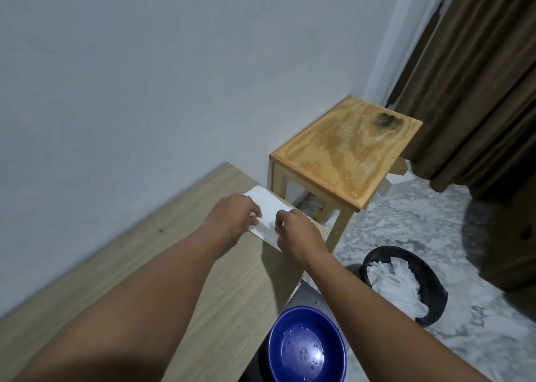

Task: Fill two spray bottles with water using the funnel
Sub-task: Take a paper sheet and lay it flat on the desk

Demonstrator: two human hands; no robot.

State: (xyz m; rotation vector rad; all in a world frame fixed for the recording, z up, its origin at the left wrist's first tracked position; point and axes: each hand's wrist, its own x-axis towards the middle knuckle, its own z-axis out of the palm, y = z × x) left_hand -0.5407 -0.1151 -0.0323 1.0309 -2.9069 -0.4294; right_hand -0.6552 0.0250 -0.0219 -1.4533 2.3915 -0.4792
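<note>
Plainly both hands are busy with one thing: the left hand (235, 216) and the right hand (298, 233) each pinch the near edge of a white paper (268, 203) with curled fingers, close together. The paper lies flat at the far corner of the table (145, 265). No spray bottle and no funnel show anywhere, so where they are cannot be told, and nothing suggests any filling is done. At a guess, the paper is being folded or torn, perhaps toward a makeshift funnel. If so, the task is at its very start, with both bottles left to fill. Below the table edge sits a blue bowl (307, 347), wet with droplets but holding little water. Counted: two hands, one paper, one table, one bowl, one black bin (435, 303) of white strips (394, 283) too many to count, one stool (348, 149), one curtain (478, 77), no bottles, no funnel
</note>
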